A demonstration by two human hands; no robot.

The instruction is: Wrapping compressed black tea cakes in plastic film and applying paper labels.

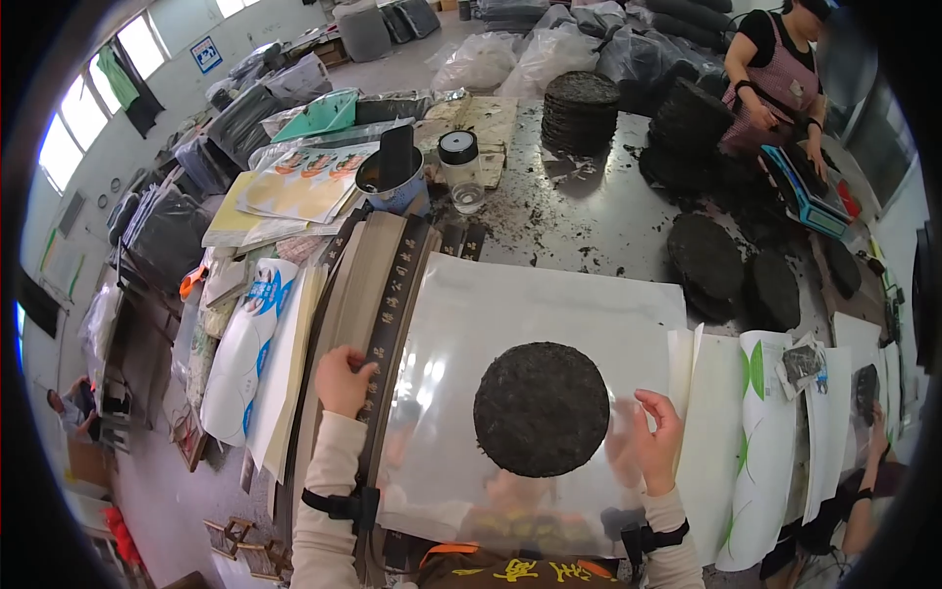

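Observation:
A round sheet of dried dark seaweed lies flat on a glossy, pale plastic sheet in front of me. To its left, my left hand rests at the edge of a stack of long, narrow printed strips, thumb and fingers near the top strip. Whether it pinches one cannot be told. On the right, my right hand hovers beside the disc with thumb and fingers apart, holding nothing, its reflection showing in the plastic.
A jar, a blue tub and printed bags stand beyond the strips. A tall stack of dark discs is farther back. A person works at a blue scale. Rolled packaging hangs at right.

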